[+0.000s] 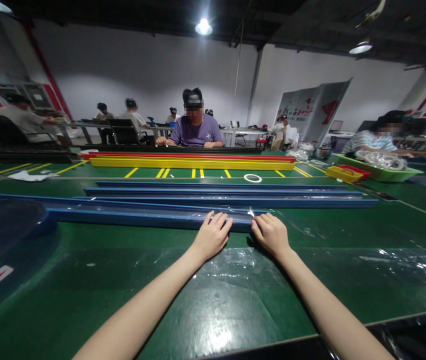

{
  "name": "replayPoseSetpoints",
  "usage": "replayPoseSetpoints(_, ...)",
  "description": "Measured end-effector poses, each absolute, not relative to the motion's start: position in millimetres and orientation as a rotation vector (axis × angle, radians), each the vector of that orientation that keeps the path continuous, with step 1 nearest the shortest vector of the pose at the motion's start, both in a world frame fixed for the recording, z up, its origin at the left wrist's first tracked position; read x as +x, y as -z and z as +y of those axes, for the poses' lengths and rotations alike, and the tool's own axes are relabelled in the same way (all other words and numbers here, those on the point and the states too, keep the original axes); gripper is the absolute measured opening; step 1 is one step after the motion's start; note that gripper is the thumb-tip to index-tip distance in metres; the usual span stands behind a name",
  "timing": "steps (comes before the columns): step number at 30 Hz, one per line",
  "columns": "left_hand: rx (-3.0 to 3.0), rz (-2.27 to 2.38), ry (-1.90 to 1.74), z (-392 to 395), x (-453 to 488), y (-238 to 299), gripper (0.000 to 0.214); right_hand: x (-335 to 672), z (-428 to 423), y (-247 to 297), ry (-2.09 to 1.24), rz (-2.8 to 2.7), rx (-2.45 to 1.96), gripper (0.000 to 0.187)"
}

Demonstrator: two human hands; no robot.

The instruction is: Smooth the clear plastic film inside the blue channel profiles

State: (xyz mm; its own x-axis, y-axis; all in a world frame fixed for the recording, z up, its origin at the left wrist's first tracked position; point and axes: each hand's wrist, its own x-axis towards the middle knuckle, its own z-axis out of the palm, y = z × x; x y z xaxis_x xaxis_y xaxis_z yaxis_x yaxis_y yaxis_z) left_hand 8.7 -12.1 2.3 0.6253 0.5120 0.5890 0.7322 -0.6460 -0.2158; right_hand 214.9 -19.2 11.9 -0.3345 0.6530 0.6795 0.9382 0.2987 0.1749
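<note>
A long blue bar [130, 216] wrapped in clear plastic film lies across the green table [85, 270] in front of me. My left hand [212, 235] rests on its right end, fingers together and laid flat over the film. My right hand [271, 232] sits just beyond the bar's end, fingers curled and pinching the loose film [249, 214] there. Clear film [235, 260] spreads over the table under my wrists.
Two more blue bars [235, 196] lie behind the near one. Farther back are long yellow and red bars [194, 161], a white tape ring [252, 178], and yellow, red and green trays [348, 173] at right. Other people sit at tables beyond.
</note>
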Motion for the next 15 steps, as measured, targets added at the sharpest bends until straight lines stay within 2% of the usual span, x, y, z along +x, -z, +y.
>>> replayPoseSetpoints(4,-2.494,-0.856,0.632,-11.5,9.9,-1.9,0.040,207.5,-20.2,-10.7,0.672,-2.192,-1.252,0.026)
replayPoseSetpoints(8,-2.436,-0.955,0.616,-12.9,10.7,-1.5,0.038,206.6,-18.9,-11.5,0.621,-2.237,-1.171,0.027)
replayPoseSetpoints(15,-2.171,-1.251,0.588,-19.0,11.8,-6.1,0.032,222.3,-20.3,-19.7,0.704,-1.997,-1.370,0.027)
